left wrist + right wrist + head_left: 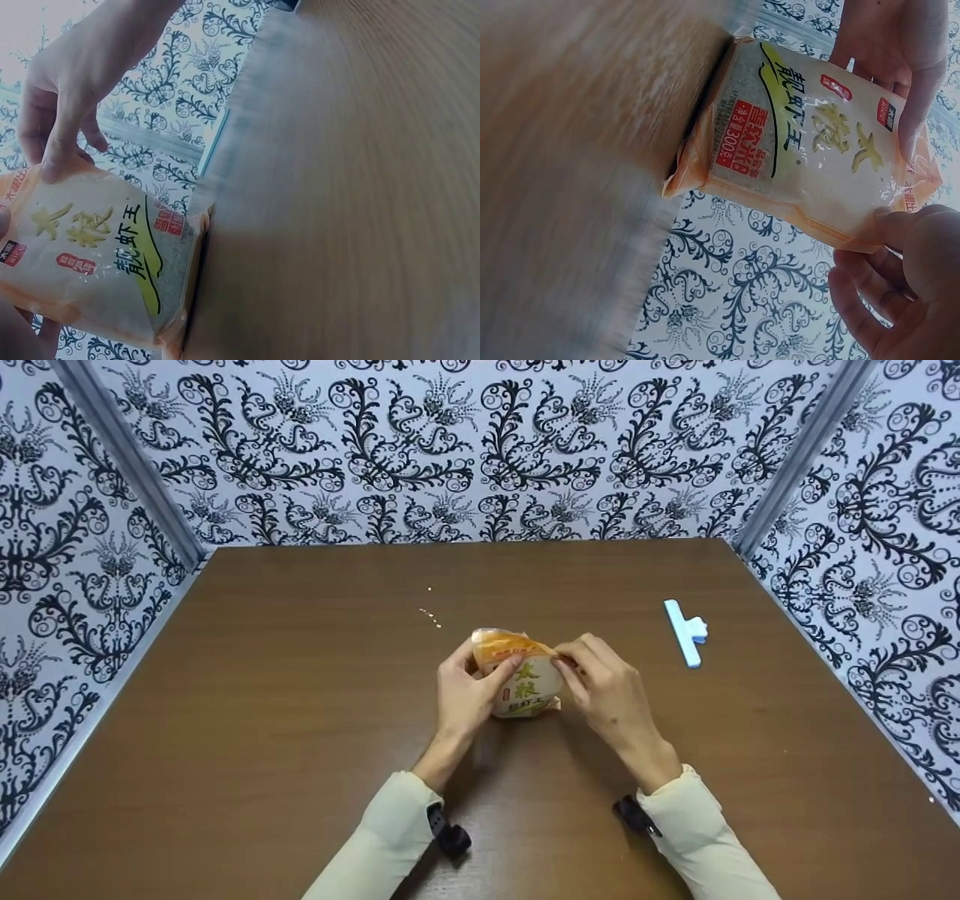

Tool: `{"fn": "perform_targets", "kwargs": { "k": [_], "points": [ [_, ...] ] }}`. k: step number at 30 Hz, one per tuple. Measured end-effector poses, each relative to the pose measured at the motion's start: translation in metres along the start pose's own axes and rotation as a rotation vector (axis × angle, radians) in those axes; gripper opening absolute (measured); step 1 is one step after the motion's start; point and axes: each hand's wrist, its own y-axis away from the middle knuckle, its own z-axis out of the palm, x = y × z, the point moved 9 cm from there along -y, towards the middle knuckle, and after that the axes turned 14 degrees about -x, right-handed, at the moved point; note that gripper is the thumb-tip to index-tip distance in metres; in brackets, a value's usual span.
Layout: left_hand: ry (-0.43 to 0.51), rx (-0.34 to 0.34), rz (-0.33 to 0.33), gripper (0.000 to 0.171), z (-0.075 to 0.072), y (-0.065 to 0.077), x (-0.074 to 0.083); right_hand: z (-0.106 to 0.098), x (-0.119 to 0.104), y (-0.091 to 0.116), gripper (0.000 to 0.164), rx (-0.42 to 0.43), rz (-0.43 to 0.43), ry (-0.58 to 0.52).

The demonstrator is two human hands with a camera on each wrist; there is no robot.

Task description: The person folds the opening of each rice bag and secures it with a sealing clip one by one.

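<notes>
A small plastic bag of rice [529, 682], white and orange with printed characters, stands upright on the table. My left hand [466, 697] grips its upper left side, thumb across the front. At the top right corner my right hand [611, 686] pinches the orange edge between thumb and fingers. In the left wrist view the rice bag [105, 247] shows its printed front, its base against the tabletop. The right wrist view shows the rice bag [802, 142] with grains visible through a clear window near the bottom. Whether its top is unsealed, I cannot tell.
A light blue bag clip [684, 634] lies on the brown table [300, 697] to the right of the hands. Several small white grains [431, 618] are scattered beyond the bag, to the left. Patterned walls [480, 450] border the table at the back and sides.
</notes>
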Motion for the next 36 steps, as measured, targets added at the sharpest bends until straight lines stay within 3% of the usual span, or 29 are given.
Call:
{"fn": "perform_targets", "kwargs": {
  "k": [11, 27, 32, 36],
  "points": [
    [-0.046, 0.035, -0.012, 0.029, -0.0006, 0.0026, -0.0015, 0.0013, -0.0038, 0.0010, 0.005, 0.008, -0.019, 0.008],
    [-0.036, 0.048, -0.008, 0.024, -0.0016, 0.0005, 0.0016, -0.0045, -0.0089, 0.0011, 0.007, 0.032, -0.052, 0.062],
    [-0.040, 0.024, -0.048, 0.026, -0.0013, 0.0004, 0.0021, -0.0034, -0.0070, 0.0009, 0.001, 0.017, -0.039, 0.031],
    [-0.037, -0.017, -0.086, 0.028, 0.0005, -0.0007, 0.0021, -0.0019, -0.0036, 0.0011, 0.006, 0.000, -0.011, -0.028]
  ]
}}
